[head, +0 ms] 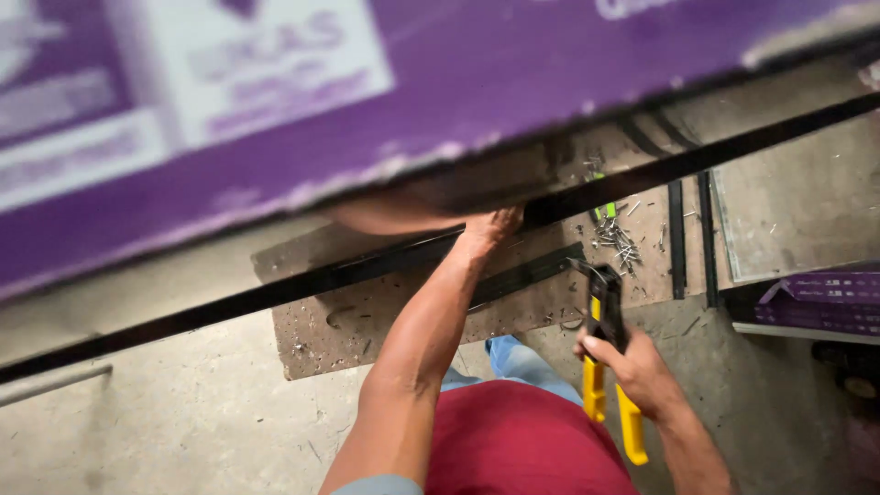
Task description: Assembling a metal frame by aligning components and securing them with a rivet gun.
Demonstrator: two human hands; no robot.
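**Purple panel up close, riveter waiting below**

Purple board (275, 119) fills the top of the view, blurred and tilted, its lower edge hanging right over the work. Beneath it the left hand (490, 225) reaches up and forward, fingers curled against the underside of that edge where it meets the long black strip (367, 270). Whether it grips the strip or just steadies the board, I cannot tell; the fingertips are hidden.

Down on the right, the right hand (632, 367) is wrapped tight around the yellow handles of a black-headed plier tool (605, 348), nose pointing up toward the strip but well short of it. Nothing sits in its nose that I can see.

On the worn wooden bench (367, 330), a second black strip (532, 270) lies flat, with more black bars (676, 238) standing off to the right. A scatter of small metal fasteners (619, 243) lies loose beside them, and a glass sheet (797, 211) rests further right.

My read: early to middle. Strips are laid out and one is held in place, but the fasteners are mostly unused and the tool is not yet on the joint.
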